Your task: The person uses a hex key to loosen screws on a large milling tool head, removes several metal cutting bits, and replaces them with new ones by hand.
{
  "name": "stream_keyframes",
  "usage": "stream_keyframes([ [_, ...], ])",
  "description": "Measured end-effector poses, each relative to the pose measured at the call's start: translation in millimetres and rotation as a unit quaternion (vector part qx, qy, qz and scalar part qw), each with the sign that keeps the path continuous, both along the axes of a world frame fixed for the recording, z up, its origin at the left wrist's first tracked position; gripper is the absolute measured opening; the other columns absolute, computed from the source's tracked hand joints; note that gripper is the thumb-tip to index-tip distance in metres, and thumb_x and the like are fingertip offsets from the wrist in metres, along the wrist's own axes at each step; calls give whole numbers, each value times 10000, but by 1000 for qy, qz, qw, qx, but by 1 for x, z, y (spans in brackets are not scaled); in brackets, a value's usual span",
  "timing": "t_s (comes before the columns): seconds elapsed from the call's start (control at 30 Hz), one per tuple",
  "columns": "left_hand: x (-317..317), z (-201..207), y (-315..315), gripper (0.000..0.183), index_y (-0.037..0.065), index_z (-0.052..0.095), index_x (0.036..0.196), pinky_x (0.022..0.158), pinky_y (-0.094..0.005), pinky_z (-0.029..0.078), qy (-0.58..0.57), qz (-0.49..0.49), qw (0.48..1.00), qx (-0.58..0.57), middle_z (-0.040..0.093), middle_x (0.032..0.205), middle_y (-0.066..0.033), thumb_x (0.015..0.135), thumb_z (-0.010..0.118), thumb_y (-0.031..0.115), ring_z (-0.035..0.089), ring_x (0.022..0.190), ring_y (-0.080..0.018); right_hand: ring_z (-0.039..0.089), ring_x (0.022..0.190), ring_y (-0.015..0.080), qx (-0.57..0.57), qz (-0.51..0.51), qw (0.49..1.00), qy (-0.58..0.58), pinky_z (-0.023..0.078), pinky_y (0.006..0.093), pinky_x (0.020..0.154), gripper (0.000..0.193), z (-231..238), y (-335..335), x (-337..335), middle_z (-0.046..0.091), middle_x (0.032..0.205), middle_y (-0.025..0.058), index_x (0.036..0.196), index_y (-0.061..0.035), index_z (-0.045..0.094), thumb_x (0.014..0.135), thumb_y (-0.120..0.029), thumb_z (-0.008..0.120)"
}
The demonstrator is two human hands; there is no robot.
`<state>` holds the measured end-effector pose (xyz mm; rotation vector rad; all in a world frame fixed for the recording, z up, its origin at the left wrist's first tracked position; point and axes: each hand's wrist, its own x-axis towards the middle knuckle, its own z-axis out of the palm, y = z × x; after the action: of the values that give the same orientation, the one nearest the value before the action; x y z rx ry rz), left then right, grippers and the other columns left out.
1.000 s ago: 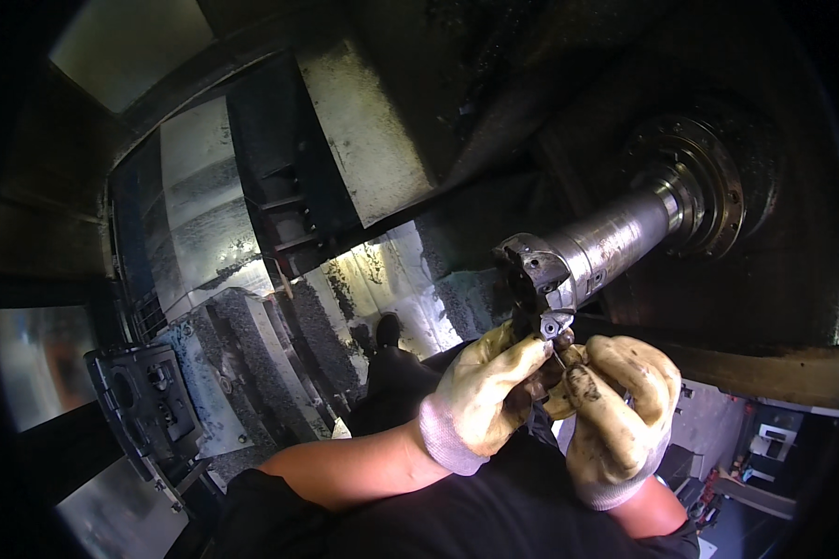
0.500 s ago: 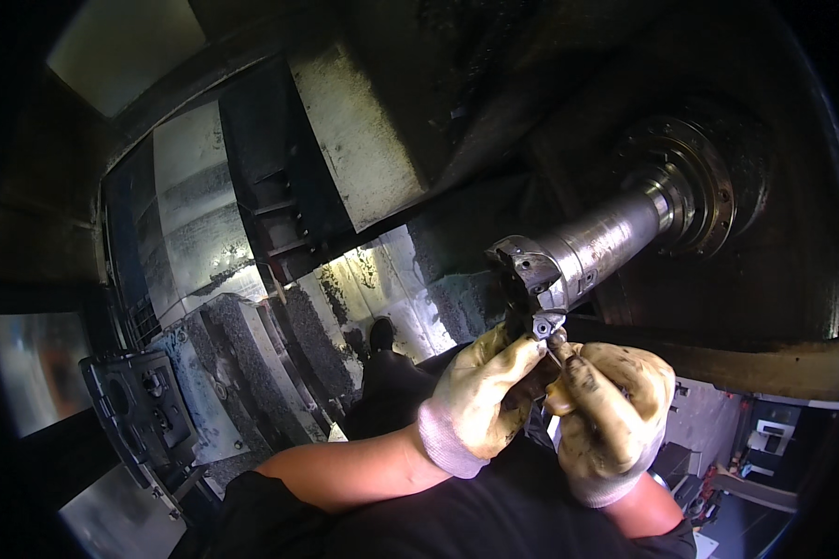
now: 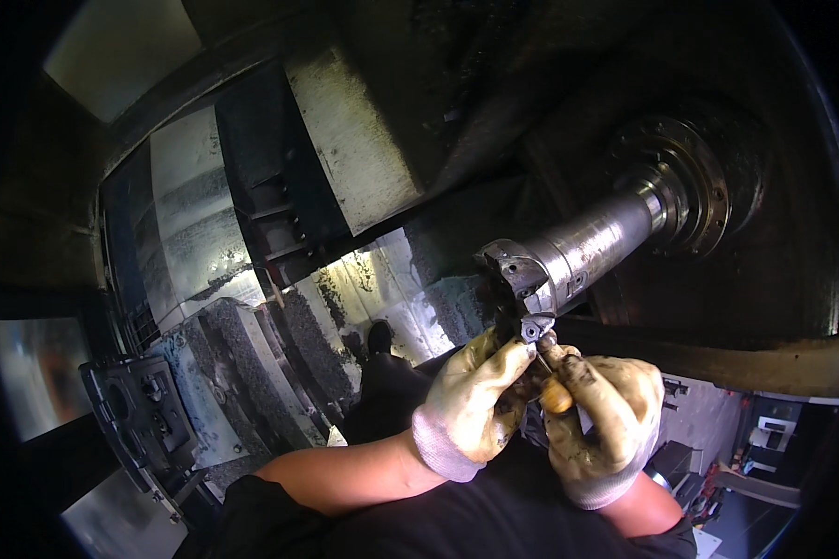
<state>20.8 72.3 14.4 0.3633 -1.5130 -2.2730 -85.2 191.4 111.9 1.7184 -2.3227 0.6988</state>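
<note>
Both gloved hands are meeting under the grey steel milling cutter head (image 3: 520, 284): left hand (image 3: 471, 405) is steadying its near end, right hand (image 3: 598, 415) is gripping a small orange-handled screwdriver (image 3: 555, 389). Tool likely light, stiff, greasy; hold by handle. No containers visible.

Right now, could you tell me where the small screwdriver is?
Head view, right of centre: the right hand holds the screwdriver, tip up at the cutter head, beside the left hand.

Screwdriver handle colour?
Orange-yellow handle, gripped in the gloved right hand; head view.
</note>
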Motion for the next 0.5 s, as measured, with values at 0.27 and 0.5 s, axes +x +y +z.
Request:
stream_keyframes([
  [0.27, 0, -1, 3, 358, -66, 634, 1298, 1022, -450, 554, 55, 12, 993, -104, 691, 1267, -221, 947, 694, -28, 691, 1168, -386, 706, 882, 297, -46, 34, 990, 127, 555, 381, 745, 400, -9, 2, -13, 709, 1175, 130, 1080, -151, 783, 683, -116, 821],
  [0.5, 3, -22, 6, 663, -30, 563, 1439, 1057, -455, 568, 128, 30, 966, -222, 616, 1383, -274, 795, 595, -186, 655, 1247, -436, 709, 887, 293, -23, 38, 994, 102, 549, 389, 752, 411, -4, 1, -11, 709, 1176, 128, 1097, -140, 780, 689, -124, 820],
])
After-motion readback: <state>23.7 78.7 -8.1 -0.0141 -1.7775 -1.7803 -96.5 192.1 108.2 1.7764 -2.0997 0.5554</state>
